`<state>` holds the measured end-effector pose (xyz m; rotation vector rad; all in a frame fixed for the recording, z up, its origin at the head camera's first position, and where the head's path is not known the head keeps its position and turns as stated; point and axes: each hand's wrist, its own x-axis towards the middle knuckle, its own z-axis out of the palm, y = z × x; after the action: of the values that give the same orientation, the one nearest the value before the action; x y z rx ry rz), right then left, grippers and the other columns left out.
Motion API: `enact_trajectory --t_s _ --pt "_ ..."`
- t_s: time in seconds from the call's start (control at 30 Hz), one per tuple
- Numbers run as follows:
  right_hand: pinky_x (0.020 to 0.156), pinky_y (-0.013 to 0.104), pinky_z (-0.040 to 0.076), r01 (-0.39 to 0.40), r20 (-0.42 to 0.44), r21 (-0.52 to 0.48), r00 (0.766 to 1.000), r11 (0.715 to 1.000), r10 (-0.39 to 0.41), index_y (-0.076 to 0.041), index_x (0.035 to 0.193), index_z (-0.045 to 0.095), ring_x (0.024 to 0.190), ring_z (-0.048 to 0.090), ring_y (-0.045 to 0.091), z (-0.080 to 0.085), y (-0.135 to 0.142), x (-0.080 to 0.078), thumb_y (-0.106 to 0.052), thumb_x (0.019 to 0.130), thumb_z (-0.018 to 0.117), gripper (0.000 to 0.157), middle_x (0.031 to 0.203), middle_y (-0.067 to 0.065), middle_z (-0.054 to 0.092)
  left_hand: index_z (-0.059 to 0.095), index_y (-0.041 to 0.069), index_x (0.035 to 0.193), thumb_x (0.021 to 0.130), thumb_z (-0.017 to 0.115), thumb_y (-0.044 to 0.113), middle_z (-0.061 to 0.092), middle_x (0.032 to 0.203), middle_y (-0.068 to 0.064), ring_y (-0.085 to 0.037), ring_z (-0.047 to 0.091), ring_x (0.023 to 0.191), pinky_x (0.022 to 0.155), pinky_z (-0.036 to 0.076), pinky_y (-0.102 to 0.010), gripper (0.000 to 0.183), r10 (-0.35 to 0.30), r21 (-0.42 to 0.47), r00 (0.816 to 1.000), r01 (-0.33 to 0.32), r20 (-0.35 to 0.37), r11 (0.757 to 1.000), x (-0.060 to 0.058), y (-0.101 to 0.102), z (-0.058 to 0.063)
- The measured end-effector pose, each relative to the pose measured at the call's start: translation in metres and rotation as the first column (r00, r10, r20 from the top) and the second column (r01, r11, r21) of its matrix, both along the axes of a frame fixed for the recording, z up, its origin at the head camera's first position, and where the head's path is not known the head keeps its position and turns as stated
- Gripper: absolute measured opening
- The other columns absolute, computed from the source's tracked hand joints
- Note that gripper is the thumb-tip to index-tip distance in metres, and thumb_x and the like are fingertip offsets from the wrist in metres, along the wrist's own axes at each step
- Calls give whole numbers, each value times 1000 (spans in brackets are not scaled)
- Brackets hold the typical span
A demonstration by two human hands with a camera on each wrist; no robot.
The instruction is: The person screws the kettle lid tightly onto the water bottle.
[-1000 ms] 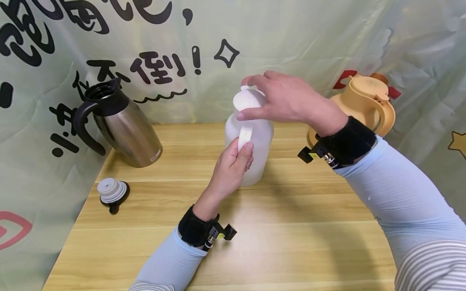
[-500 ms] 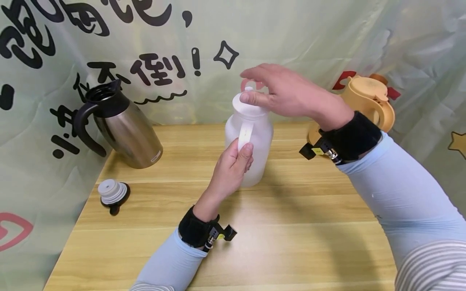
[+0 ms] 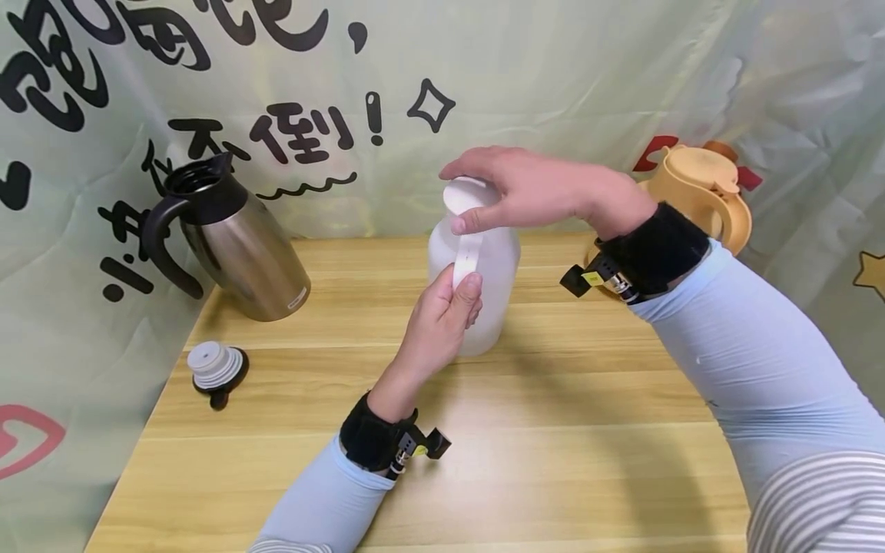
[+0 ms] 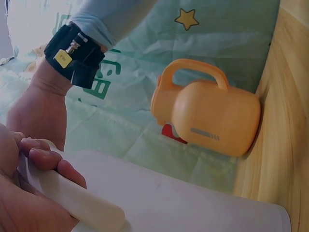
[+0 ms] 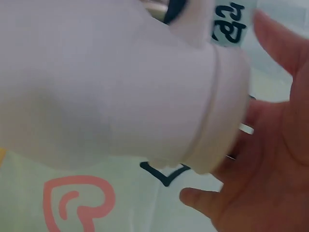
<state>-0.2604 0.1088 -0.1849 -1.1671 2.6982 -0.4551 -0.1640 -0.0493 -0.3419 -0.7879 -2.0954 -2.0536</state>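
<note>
A translucent white jug stands upright on the wooden table in the middle of the head view. My left hand grips its handle, fingers wrapped round it, as the left wrist view also shows. The round white lid sits on top. Over it my right hand reaches from the right with fingers stretched across the far side and the thumb along the near side. In the right wrist view, the thumb stands apart from the lid's rim, and some fingers are hidden behind it.
A steel thermos jug with a black handle and an uncovered mouth stands at the back left. Its likely stopper, a grey-and-black one, lies in front. A yellow-orange jug stands at the back right, near the fabric backdrop.
My right hand drew back and up from the lid half a second ago, and now is lower and farther left over it again. My left hand keeps its hold on the handle.
</note>
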Motion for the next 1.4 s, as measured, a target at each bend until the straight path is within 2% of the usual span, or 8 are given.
enact_trajectory --t_s 0.13,0.27,0.4,0.67,0.93,1.07,1.23,1.4 --pt "98 43 39 -23 78 30 997 999 21 -24 143 40 121 36 20 7 6 1 -43 86 65 66 142 -5 41 46 12 89 104 41 35 44 67 -10 -22 43 60 53 35 -28 28 0 4 1000 0 8 1000 1 1 1" --pt "96 43 39 -23 120 43 993 999 18 -25 144 38 116 37 21 11 9 1 -24 83 67 68 136 -6 43 46 8 89 104 41 31 44 67 -10 -22 42 60 53 35 -27 28 3 5 1000 -3 12 1000 2 1 1" --pt "97 46 39 10 100 65 995 998 -17 -24 145 36 116 39 23 11 11 1 -34 84 68 70 133 2 46 47 6 89 104 41 29 45 67 -11 -22 42 60 53 35 -27 28 9 1 1000 -9 18 1000 2 1 1" --pt "87 40 42 54 -66 37 997 998 -51 -19 133 46 104 49 22 1 12 1 -63 80 66 72 115 5 56 46 7 89 104 41 29 44 67 -10 -22 42 60 53 34 -28 27 14 -5 1000 -14 9 1000 3 2 2" --pt "88 48 40 151 -238 80 963 985 -129 -21 129 51 101 49 28 -2 8 9 -82 74 54 82 103 8 59 47 5 89 105 41 20 45 67 -11 -22 43 61 54 35 -27 23 37 -22 999 -36 30 999 2 3 2" --pt "84 48 40 197 -272 85 948 977 -167 -23 129 51 94 52 27 -3 5 12 -85 72 49 84 99 8 58 46 3 89 104 41 17 45 66 -12 -22 43 60 54 35 -27 21 37 -23 999 -36 31 999 2 2 3" --pt "75 42 42 224 -283 89 940 970 -192 -25 129 51 86 52 25 -4 5 13 -86 74 45 82 95 8 57 47 6 89 104 42 25 45 67 -10 -21 44 60 54 36 -28 25 40 -17 999 -39 21 999 1 2 2" --pt "85 47 46 223 -236 46 950 974 -206 -21 129 55 101 56 27 -2 6 11 -74 89 37 69 112 9 63 48 7 89 104 43 28 46 67 -10 -22 45 60 53 36 -28 27 48 -19 999 -48 9 999 1 2 1"
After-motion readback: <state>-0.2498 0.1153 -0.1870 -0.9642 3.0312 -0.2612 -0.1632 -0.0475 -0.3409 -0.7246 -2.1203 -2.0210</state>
